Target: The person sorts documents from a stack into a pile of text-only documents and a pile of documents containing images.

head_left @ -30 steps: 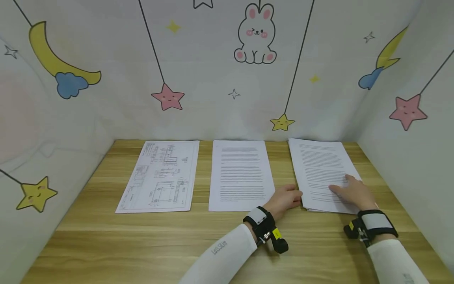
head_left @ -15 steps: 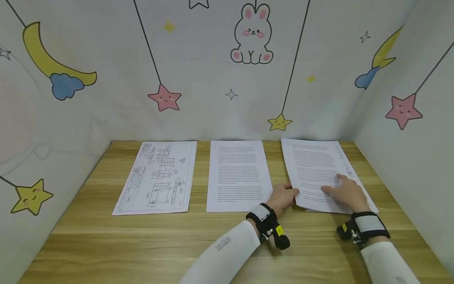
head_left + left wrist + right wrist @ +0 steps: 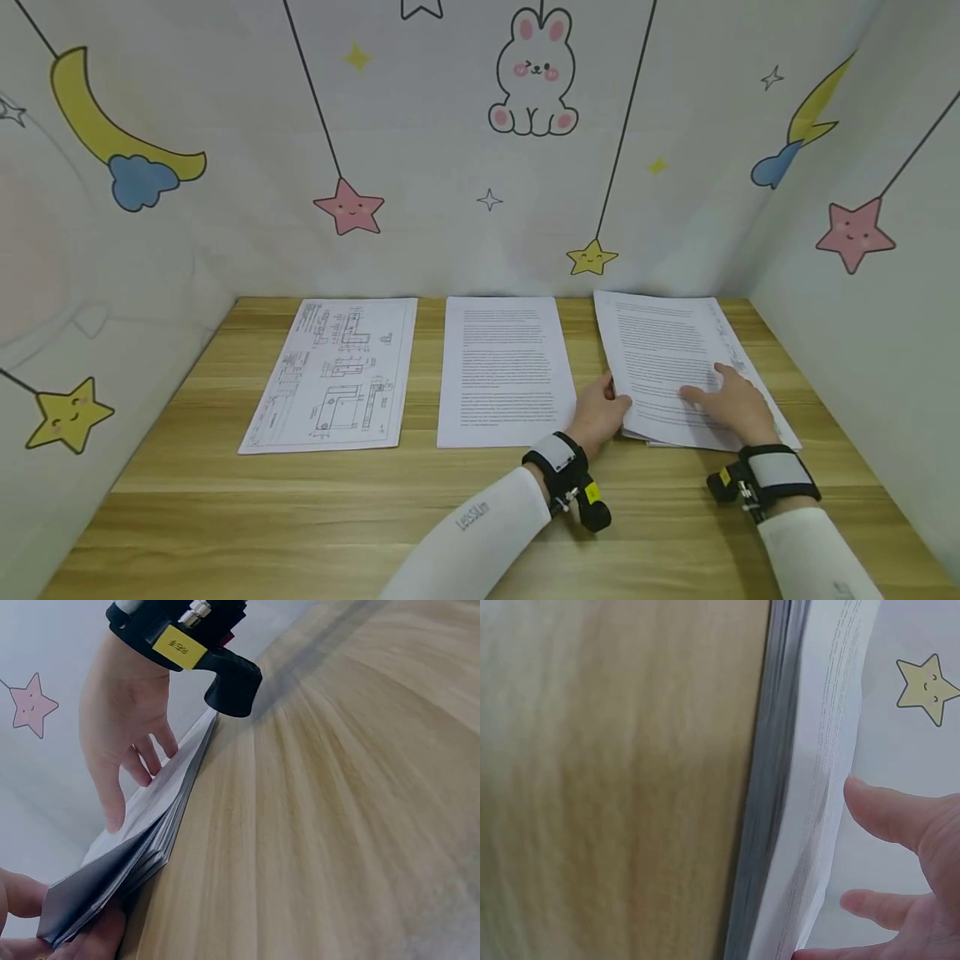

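At the right of the table lies a stack of printed paper [image 3: 656, 342], its top text sheets shifted left of a drawing sheet [image 3: 738, 354] that shows along the right side. My left hand [image 3: 598, 415] pinches the lower left of the top sheets [image 3: 90, 889]; in the left wrist view that corner is lifted, thumb above and fingers beneath. On top of the stack rests my right hand [image 3: 741, 412], fingers spread and fairly straight. The right wrist view shows the stack's layered edge [image 3: 761, 795] beside the right hand [image 3: 922, 855].
Left of the stack lies a text page [image 3: 502, 367], close to my left hand. Further left is a pile with a technical drawing [image 3: 330, 375] on top. Behind the wooden table [image 3: 300, 517] rises a white wall [image 3: 435, 150] with cartoon prints.
The top text sheets have slid left, baring a strip of the drawing beneath. My left hand has moved from beside the stack to gripping its lower left edge. The right hand stays on top.
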The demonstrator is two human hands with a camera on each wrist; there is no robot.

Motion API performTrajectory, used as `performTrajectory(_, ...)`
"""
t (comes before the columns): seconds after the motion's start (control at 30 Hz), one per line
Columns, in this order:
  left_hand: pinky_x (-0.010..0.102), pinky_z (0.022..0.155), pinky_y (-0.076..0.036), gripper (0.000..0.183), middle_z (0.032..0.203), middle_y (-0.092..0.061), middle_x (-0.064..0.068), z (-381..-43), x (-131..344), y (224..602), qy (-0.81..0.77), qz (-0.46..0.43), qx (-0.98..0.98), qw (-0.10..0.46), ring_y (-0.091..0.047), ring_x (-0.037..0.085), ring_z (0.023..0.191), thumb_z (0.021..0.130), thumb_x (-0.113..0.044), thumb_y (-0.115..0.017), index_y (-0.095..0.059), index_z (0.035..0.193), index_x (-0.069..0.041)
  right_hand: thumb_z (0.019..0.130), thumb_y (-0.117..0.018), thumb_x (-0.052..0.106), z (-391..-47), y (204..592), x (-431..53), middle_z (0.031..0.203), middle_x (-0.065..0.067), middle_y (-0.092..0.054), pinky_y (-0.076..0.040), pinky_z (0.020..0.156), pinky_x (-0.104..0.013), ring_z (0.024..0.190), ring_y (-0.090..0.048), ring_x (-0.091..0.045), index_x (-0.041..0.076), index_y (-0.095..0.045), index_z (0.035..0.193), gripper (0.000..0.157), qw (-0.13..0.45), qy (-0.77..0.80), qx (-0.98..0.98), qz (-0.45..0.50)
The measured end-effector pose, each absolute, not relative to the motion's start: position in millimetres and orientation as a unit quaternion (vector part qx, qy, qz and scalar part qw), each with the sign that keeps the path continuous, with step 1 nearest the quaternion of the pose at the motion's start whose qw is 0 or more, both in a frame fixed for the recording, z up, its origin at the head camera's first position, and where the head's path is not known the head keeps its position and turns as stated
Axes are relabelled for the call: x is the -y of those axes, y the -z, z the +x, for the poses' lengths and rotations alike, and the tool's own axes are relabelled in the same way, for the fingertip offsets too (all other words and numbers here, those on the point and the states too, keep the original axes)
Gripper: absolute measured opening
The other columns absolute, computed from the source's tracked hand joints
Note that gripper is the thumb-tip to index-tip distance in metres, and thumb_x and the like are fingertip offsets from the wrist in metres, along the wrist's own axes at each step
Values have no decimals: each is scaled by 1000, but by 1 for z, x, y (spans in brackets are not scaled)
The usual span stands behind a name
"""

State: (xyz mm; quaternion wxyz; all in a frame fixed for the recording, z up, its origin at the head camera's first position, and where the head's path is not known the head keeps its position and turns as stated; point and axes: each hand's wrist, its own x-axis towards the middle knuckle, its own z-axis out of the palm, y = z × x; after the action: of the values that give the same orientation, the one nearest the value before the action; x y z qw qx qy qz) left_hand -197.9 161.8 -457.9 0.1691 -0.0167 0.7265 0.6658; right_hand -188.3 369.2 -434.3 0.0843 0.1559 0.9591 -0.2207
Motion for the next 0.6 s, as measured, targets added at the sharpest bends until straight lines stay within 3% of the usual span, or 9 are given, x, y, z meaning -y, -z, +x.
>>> performTrajectory(0.17,25,66,-43,50,97,-64,5,-199,-164,457,-677,-35,-721,140,-57,13,81,90,-13,-65,-55,139,-9,96,-55,44,-189,439,-371,147,-46,-26,-34,106,-69,134,-29,-64,-15,-23,148,85,90,220,-957,166)
performTrajectory(0.37,31,78,-50,42,107,-70,6,-199,-168,456,-664,-35,-737,122,-60,13,90,92,-16,-65,-62,133,-9,97,-53,41,-188,442,-369,147,-45,-28,-35,105,-69,133,-31,-64,-15,-25,148,81,87,217,-957,173)
performTrajectory(0.6,25,62,-42,21,84,-66,2,-200,-169,452,-640,-42,-754,142,-54,12,74,91,-21,-67,-75,98,-2,98,-50,42,-184,440,-366,147,-45,-27,-33,106,-71,135,-28,-63,-14,-25,149,80,90,227,-954,172)
